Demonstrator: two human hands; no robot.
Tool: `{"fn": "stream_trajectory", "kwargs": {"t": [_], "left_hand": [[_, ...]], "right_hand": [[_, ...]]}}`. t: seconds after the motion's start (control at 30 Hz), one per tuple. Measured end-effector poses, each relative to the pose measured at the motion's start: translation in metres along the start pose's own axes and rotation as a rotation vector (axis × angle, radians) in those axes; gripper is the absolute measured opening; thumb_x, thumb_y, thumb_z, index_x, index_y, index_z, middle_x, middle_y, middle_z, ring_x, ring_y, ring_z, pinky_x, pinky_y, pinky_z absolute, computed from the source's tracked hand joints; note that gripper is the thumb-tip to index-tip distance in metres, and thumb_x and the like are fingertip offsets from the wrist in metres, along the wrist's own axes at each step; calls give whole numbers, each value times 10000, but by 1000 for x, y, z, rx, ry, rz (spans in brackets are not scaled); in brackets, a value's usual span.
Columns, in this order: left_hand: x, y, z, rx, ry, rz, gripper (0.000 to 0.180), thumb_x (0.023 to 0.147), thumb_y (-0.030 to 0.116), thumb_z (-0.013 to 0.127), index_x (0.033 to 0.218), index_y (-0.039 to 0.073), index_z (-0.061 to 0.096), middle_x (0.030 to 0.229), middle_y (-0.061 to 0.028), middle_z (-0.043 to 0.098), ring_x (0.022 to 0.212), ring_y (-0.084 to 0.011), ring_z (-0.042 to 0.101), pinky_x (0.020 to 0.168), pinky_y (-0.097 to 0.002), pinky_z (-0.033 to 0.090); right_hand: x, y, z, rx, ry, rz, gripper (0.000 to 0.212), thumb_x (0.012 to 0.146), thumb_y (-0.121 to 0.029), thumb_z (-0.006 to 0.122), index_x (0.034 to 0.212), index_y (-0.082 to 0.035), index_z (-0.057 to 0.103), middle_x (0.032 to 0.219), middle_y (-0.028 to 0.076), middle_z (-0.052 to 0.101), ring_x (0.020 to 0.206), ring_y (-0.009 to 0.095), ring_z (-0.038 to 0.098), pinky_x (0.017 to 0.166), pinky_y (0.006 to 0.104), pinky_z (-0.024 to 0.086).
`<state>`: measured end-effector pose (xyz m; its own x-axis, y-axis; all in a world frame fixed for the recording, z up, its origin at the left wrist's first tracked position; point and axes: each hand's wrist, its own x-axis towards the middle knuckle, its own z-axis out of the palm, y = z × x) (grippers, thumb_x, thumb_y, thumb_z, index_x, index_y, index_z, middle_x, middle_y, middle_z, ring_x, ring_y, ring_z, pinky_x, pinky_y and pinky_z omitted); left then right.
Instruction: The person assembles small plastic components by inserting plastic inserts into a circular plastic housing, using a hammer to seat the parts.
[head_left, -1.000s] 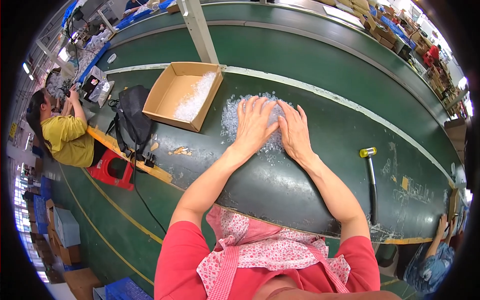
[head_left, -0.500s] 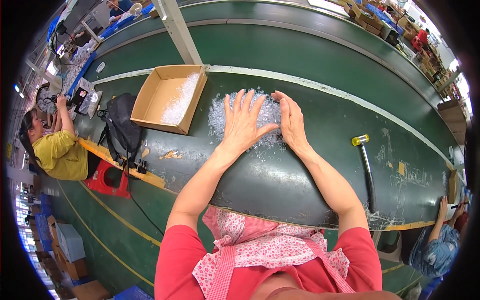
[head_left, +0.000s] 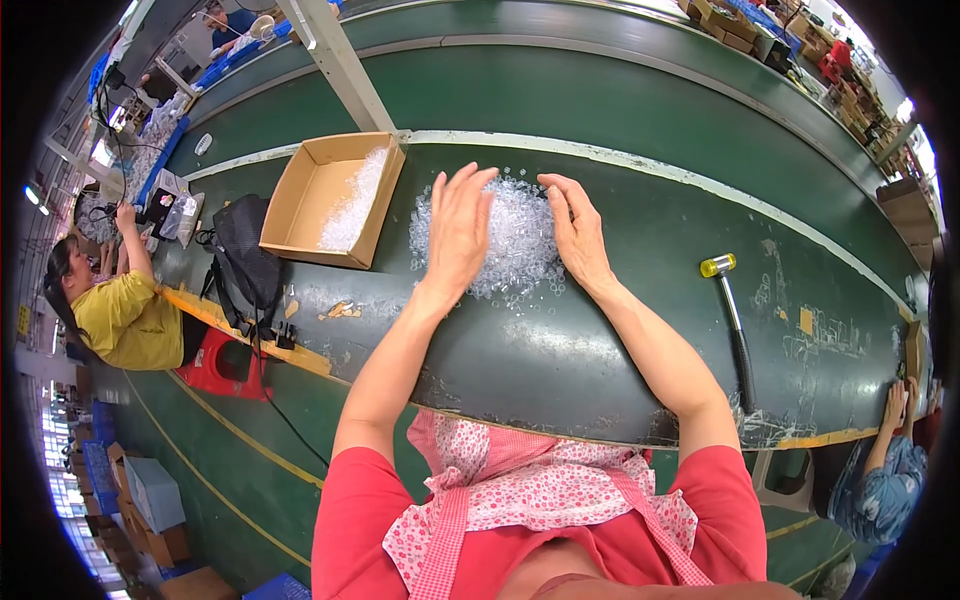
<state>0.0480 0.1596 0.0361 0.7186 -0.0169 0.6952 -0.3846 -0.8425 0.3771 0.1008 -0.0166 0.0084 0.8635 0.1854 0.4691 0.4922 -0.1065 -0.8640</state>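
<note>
A heap of small clear plastic pieces (head_left: 518,240), some ring-shaped, lies on the dark worktable (head_left: 520,365). My left hand (head_left: 460,232) is at the heap's left side, its fingers stretched out and nothing gripped. On the opposite side, my right hand (head_left: 580,238) has its fingers extended and slightly curved, also holding nothing. Both hands border the heap, and its middle shows between them. To the left stands an open cardboard box (head_left: 298,212) with more of the same clear pieces (head_left: 358,205) along its right side.
A mallet with yellow ends (head_left: 733,315) lies to the right. A black bag (head_left: 243,255) sits left of the box. Beyond the table runs a green conveyor belt (head_left: 600,100), with a metal post (head_left: 340,60) rising near the box. People work at both ends.
My left hand has drawn left off the heap's middle, its fingers closer together, uncovering more pieces. My right hand has barely shifted and its fingers have parted slightly.
</note>
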Motion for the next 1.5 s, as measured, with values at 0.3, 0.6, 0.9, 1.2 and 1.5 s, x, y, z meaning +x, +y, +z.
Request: {"fn": "stream_trajectory", "kwargs": {"t": [0.3,0.6,0.9,1.2,1.5], "left_hand": [[-48,-10,-88,50,-85,-186,334,966,90,574,1291,16,558,1347,-193,540,1302,-387,462,1115,-459,341],[-135,7,-87,367,-398,-395,973,892,408,689,1541,-42,121,1568,-307,200,1477,-441,174,1198,-546,145],[-93,-9,-46,197,-325,-305,932,930,416,636,1547,-28,98,1590,-285,146,1494,-419,125,1213,-512,113],[-62,-3,-27,201,-205,-162,790,935,362,637,1535,35,240,1596,-188,231,1500,-399,133,1194,-565,105],[-15,23,0,196,-27,122,328,794,143,764,1110,97,683,1193,-49,638,1237,-307,490,1033,-493,336]], "right_hand": [[2,2,-14,-252,-97,-337,121,831,-130,741,943,-89,722,1040,44,642,1040,243,592,995,410,398],[-2,1,-7,-317,-160,-398,126,829,-148,748,933,-84,716,1038,41,639,1053,250,584,1014,436,388],[-4,-1,-5,-323,-176,-437,121,850,-150,726,945,-76,717,1051,48,642,1052,248,588,1019,438,387],[-4,0,-9,-322,-190,-423,129,844,-114,723,958,-59,703,1066,57,648,1083,264,582,1001,420,399],[-4,2,-8,-288,-146,-461,136,835,-87,711,960,-47,674,1034,75,665,1068,275,606,991,434,413]]}}
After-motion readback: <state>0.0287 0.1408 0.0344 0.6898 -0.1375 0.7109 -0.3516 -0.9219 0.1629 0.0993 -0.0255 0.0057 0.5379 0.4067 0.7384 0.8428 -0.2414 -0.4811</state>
